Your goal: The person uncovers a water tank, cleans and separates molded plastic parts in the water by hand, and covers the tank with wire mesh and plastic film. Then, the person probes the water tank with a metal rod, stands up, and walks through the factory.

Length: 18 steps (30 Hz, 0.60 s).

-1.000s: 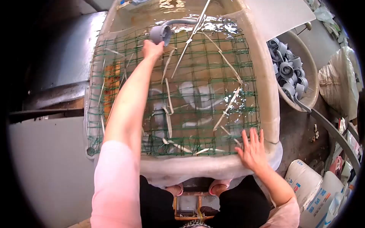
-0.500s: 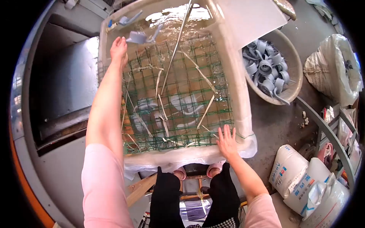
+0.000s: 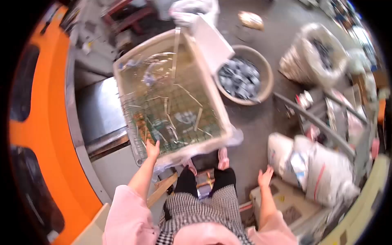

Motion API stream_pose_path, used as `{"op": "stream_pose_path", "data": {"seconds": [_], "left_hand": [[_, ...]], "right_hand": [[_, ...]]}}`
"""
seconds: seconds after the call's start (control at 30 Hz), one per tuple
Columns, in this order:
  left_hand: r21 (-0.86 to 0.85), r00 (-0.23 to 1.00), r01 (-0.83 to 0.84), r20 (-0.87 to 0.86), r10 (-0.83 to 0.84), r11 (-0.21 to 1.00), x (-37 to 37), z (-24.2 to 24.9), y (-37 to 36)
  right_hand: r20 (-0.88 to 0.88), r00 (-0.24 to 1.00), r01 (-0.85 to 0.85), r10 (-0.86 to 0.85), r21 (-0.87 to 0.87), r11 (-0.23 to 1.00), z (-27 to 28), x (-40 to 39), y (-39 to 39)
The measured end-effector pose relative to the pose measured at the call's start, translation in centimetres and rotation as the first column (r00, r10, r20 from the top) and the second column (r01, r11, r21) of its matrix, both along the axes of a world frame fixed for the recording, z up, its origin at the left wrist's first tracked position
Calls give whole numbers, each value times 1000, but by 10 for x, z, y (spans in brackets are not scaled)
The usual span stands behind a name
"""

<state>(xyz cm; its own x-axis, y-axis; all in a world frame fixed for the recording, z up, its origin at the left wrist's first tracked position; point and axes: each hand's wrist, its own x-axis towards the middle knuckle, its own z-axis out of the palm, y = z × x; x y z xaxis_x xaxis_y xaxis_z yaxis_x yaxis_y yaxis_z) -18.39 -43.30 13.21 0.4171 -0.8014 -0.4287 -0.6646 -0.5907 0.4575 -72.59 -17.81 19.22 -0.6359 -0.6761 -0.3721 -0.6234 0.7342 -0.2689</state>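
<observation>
My left hand (image 3: 152,150) is over the near left corner of a plastic-lined tub (image 3: 210,96) of water, fingers apart and nothing in them. Under the water lies green mesh netting (image 3: 190,92) with pale strips tied across it. Grey plastic parts (image 3: 149,77) float or lie near the far left side of the tub, blurred by glare. Out to the right of the tub, my right hand (image 3: 265,176) hangs in the air with spread fingers, holding nothing. White sacks (image 3: 281,153) are the nearest things to it.
A round basin (image 3: 267,77) full of grey curved parts (image 3: 240,77) stands beside the tub, with a white board (image 3: 210,43) leaning between them. Farther right are an open sack (image 3: 300,57) and a grey metal rail (image 3: 314,122). An orange machine (image 3: 53,134) fills the left side.
My left hand has come back from the tub's far left side to its near corner. My right hand has left the near rim and swung right. The view has pulled back and turned.
</observation>
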Motion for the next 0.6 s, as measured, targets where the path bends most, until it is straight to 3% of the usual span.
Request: {"op": "stream_pose_path", "data": {"seconds": [0.07, 0.1, 0.13, 0.17, 0.23, 0.27, 0.3, 0.33, 0.47, 0.53, 0.57, 0.6], "left_hand": [[-28, 986, 167, -18, -167, 986, 11, 16, 52], [118, 981, 192, -2, -193, 974, -12, 67, 56], [262, 956, 211, 147, -255, 942, -9, 69, 75], [197, 902, 383, 129, -411, 902, 25, 46, 98], [343, 861, 405, 168, -480, 847, 19, 80, 107], [337, 854, 420, 167, -492, 843, 9, 89, 105], [372, 941, 223, 159, -298, 901, -10, 111, 105], [416, 982, 17, 162, -92, 909, -13, 123, 108], [449, 944, 16, 288, -162, 893, -63, 118, 103], [630, 774, 343, 230, -590, 696, -154, 147, 76], [633, 777, 339, 228, -586, 696, -176, 148, 70], [494, 895, 339, 92, -436, 801, -198, 150, 67]], "right_hand": [[-13, 984, 174, -175, -36, 984, 34, -38, 26], [-27, 970, 242, -243, -33, 970, 48, -51, 42], [-40, 958, 283, -284, -26, 959, 66, -59, 53], [-48, 950, 309, -310, -18, 951, 83, -71, 56], [-69, 943, 327, -325, 24, 945, 103, -96, 63], [-39, 942, 336, -334, 75, 939, 108, -104, 63], [0, 942, 334, -337, 132, 933, 118, -123, 57], [-19, 955, 296, -296, 53, 954, 117, -134, 53], [55, 995, 83, -78, -107, 991, 117, -197, 24], [99, 995, 31, -18, -129, 991, 123, -245, -5], [129, 991, 51, -26, -199, 979, 118, -256, -18], [165, 986, 74, -29, -273, 959, 119, -269, -33]]}}
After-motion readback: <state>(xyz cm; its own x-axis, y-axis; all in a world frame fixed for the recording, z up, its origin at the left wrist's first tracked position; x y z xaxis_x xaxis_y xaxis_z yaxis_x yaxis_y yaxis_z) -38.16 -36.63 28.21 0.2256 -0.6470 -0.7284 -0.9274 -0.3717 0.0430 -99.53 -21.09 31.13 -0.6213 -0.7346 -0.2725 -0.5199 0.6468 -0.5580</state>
